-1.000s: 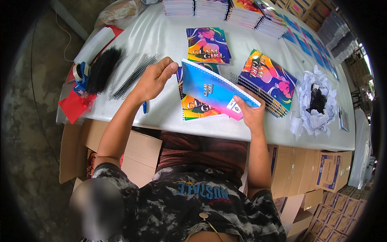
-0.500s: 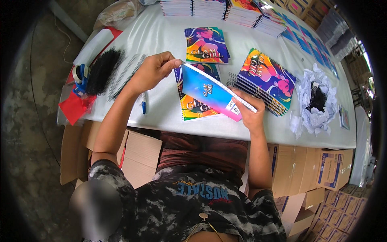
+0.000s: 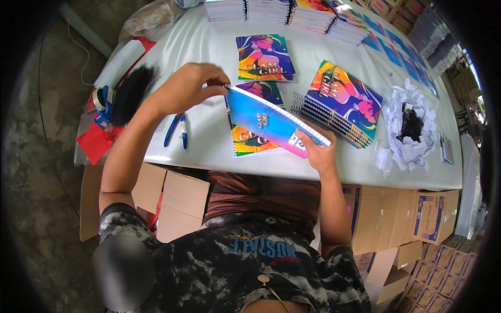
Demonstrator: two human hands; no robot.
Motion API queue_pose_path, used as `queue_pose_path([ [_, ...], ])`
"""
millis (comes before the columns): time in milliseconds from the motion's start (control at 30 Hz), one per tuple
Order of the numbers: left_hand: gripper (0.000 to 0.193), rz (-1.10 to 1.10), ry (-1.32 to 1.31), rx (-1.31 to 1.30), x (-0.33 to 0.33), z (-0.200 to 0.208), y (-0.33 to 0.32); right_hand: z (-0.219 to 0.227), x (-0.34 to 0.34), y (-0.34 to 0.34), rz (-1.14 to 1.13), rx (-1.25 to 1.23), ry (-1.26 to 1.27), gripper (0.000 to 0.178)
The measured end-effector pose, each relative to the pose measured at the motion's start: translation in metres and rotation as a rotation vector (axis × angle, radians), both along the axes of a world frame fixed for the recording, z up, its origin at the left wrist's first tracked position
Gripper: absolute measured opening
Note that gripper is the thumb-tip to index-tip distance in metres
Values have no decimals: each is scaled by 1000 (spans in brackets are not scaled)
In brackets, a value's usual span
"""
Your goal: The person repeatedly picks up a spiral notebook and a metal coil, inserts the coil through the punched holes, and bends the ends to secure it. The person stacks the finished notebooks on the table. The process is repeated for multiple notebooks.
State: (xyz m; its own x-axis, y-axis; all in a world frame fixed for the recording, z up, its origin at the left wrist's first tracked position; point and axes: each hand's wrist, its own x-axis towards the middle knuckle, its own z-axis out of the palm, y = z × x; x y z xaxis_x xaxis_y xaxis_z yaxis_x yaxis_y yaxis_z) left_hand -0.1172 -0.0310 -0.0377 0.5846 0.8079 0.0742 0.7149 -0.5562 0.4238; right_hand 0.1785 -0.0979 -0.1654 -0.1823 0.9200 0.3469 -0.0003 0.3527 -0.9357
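My right hand is closed on the lower right end of a notebook, thumb on its blue and pink back cover. The notebook is tilted, with its white punched edge up. At its upper left corner, my left hand pinches a small dark piece that looks like the end of a black spiral coil. Under the held notebook lies another notebook with a colourful cover, partly hidden. Beyond it is a small pile of matching notebooks. To the right, a stack of spiral-bound notebooks stands beside my right hand.
Black coils lie at the left, near a blue tape dispenser. Two blue pens rest by my left forearm. Crumpled white paper holds a black tangle at the right. Notebook stacks line the far side; cardboard boxes stand below.
My left hand has shifted slightly left, and a dark bit now shows at its fingertips. The notebook has moved slightly left with my hands. My left forearm swung left, uncovering a second pen.
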Motion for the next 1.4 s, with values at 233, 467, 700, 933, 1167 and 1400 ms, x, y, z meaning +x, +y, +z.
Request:
queue_pose_path([
  [233, 19, -114, 270, 294, 18, 10, -14, 8, -9, 0, -9, 251, -122, 34],
  [467, 24, -151, 347, 430, 15, 6, -16, 6, -11, -6, -36, 283, -107, 32],
  [700, 34, -143, 376, 379, 20, 3, -19, 6, -14, -8, -23, 344, -110, 30],
  [933, 102, 5, -53, 702, 14, -118, -40, 3, -19, -15, -40, 427, -77, 29],
  [1167, 116, 249, -223, 1014, 10, -100, -9, 0, -31, -20, -61, 544, -114, 30],
  [1400, 110, 122, -291, 1309, -27, -88, 13, -2, -33, -22, -35, 535, -42, 33],
])
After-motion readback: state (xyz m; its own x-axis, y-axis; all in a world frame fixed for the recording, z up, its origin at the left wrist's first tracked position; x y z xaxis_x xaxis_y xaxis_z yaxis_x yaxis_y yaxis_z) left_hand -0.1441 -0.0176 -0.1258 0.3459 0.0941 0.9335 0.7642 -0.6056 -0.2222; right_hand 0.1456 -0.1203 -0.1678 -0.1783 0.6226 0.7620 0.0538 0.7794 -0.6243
